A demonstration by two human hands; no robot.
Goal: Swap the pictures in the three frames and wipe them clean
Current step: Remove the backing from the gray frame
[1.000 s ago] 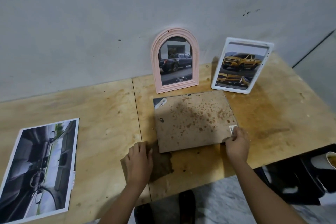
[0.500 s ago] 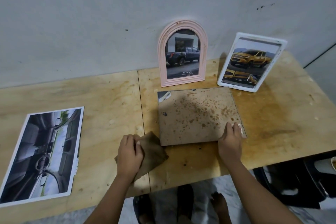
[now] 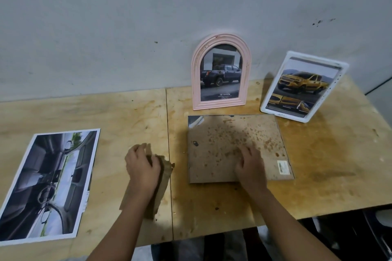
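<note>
While only the head view is feeding me, the change is easy to read: my left hand (image 3: 142, 167) lay flat a second ago on the brown piece (image 3: 164, 174) right at the near-left corner of the face-down frame (image 3: 233, 133), and it has since slid left past the seam (image 3: 169, 197) in the plywood table (image 3: 328, 154), so hand and frame are now apart. Its fingers are curled round the brown piece, which is bunched and tipped on edge; whether that is cloth or torn card I cannot tell. My right hand (image 3: 250, 167) has left the near-right corner it was pinching, baring the barcode sticker (image 3: 283, 167), and now rests mid-way along the near edge of the stained backing board (image 3: 222, 154), fingers spread and pressing flat, gripping nothing. The frame stays face down between my hands and the two standing ones, the pink arched frame (image 3: 221, 72) and the white frame (image 3: 303, 87), both leaning at the wall with pickup pictures in them. The loose print (image 3: 48, 184) lies untouched well to the left. I judge this third frame still unopened: one hand steadies it while the other readies the brown piece, likely for wiping
</note>
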